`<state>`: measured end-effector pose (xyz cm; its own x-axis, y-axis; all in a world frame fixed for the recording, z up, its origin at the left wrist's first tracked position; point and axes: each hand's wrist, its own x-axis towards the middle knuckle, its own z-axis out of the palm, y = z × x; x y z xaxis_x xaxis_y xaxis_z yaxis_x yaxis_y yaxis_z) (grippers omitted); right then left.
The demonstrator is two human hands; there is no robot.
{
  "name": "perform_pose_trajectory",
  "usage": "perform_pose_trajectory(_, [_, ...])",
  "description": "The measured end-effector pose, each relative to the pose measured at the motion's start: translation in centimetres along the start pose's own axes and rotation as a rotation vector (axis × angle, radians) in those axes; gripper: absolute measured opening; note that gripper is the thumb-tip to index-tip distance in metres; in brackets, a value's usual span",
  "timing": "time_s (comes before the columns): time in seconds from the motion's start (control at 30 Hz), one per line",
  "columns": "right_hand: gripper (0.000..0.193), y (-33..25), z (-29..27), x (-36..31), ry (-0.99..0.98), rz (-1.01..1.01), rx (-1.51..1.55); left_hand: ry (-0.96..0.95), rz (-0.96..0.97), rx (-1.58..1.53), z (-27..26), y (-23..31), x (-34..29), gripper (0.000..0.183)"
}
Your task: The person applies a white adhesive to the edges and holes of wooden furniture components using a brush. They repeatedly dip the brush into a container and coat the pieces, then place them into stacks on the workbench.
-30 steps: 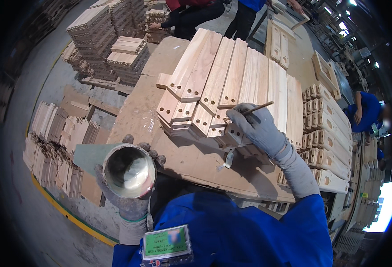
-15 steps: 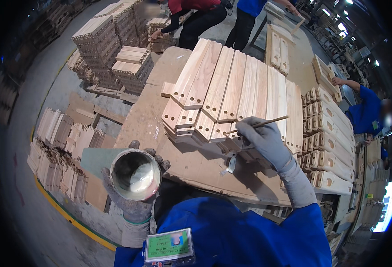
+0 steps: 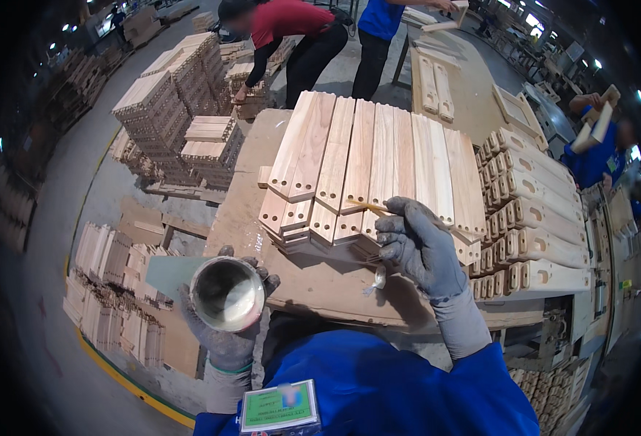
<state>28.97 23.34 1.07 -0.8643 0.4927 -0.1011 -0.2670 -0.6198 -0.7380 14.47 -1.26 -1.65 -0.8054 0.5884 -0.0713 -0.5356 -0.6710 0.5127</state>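
Observation:
My left hand (image 3: pixel 222 345), in a grey glove, is wrapped round a round can (image 3: pixel 227 293) with a pale, whitish liquid in its bottom. The can is tilted so that its mouth faces me. In my gloved right hand (image 3: pixel 431 256) a thin wooden stick (image 3: pixel 368 206) is pinched between thumb and fingers. Its tip lies at the holed ends of the upper wooden slats (image 3: pixel 335 156), close to a hole; whether it touches is too small to tell. The slats are stacked in rows, their drilled, angled ends toward me.
The slats rest on a brown board-topped table (image 3: pixel 242 207). More slotted wooden parts (image 3: pixel 535 211) are stacked at the right. A small whitish scrap (image 3: pixel 379 278) hangs near the table's front edge. Slat piles (image 3: pixel 153 109) stand on the floor at left. Co-workers, one in a red shirt (image 3: pixel 288 25), work beyond.
My view has shifted, so the stacks sit differently. The right hand has moved left along the slat ends and turned, with the stick now at the upper row. The left hand still holds the can.

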Motion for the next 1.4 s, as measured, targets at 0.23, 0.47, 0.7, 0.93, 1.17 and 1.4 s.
perform_pose_trajectory(0.23, [0.028, 4.6, -1.4, -3.2, -0.101, -0.776, -1.179, -0.089, -0.068, 0.003, -0.2, 2.9, 3.1, 0.076])
perform_pose_trajectory(0.47, [0.018, 18.3, -7.7, -5.6, -0.021, -0.547, -2.061, -0.242, -0.116, 0.071, -3.6, 8.5, 7.5, 0.071])
perform_pose_trajectory(0.7, [0.026, 28.8, -6.4, -1.9, -0.025, -0.321, -2.193, -0.115, 0.081, 0.614, -5.8, 11.6, 10.9, 0.067])
perform_pose_trajectory(0.93, [0.022, 29.4, -0.7, 0.1, 0.147, -0.091, -1.969, -0.335, -0.028, 0.781, -6.4, 12.1, 13.2, 0.056])
perform_pose_trajectory(1.17, [0.031, 30.3, -6.0, -3.8, 0.669, -0.158, -2.228, -0.316, 0.008, 0.896, -5.8, 11.8, 13.7, 0.053])
perform_pose_trajectory(1.4, [0.027, 30.7, -2.8, -3.0, 0.526, -0.082, -2.359, -0.514, 0.153, 0.916, -6.9, 11.2, 14.9, 0.05])
